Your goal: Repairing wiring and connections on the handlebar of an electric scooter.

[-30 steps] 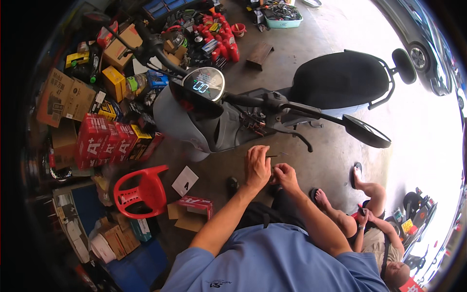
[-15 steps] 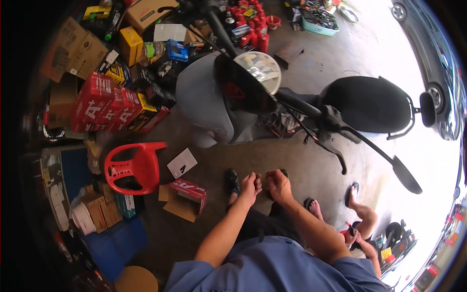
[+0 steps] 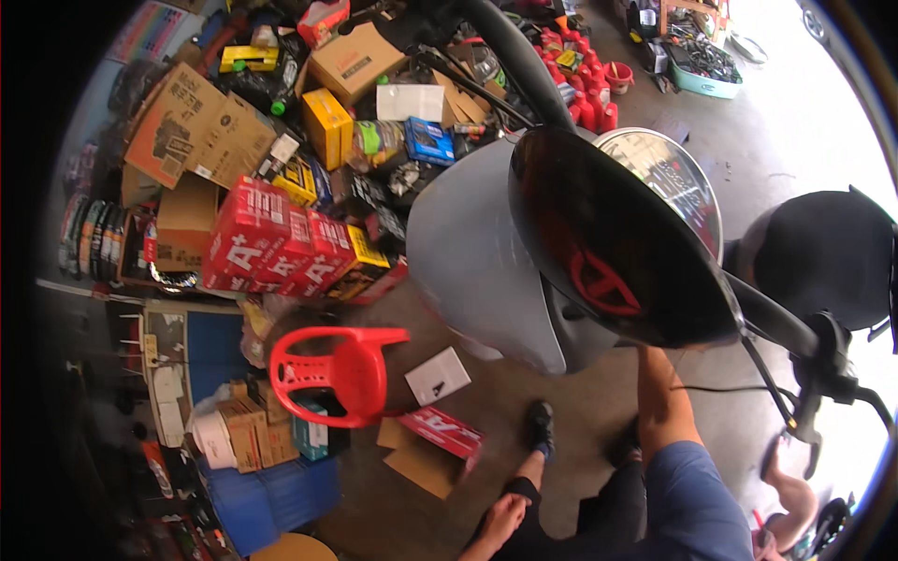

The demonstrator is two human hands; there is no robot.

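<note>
My left hand (image 3: 505, 516) is closed beside my bent knee. Its fingers curl inward, and whatever they might hold is hidden. My right forearm (image 3: 662, 397) reaches forward beneath the handlebar of a grey scooter (image 3: 468, 243). The right hand itself is out of sight behind the front panel and a large dark oval mirror (image 3: 627, 243), on which a red shape shows. To the right of that mirror are the black handlebar grip (image 3: 781, 318) and a brake lever (image 3: 812, 449). A round glossy disc (image 3: 669, 168) lies just beyond the mirror.
A red plastic chair (image 3: 360, 374) stands left of the scooter, near an opened red carton (image 3: 444, 432) and a white sheet (image 3: 438, 376). Red boxes (image 3: 257, 243) and brown cartons (image 3: 201, 122) crowd the far left. Another person's bent leg (image 3: 795, 496) shows at lower right.
I have moved closer to the scooter, which looms larger. My hands have parted: the left has dropped toward my knee, while the right arm has stretched forward behind the mirror.
</note>
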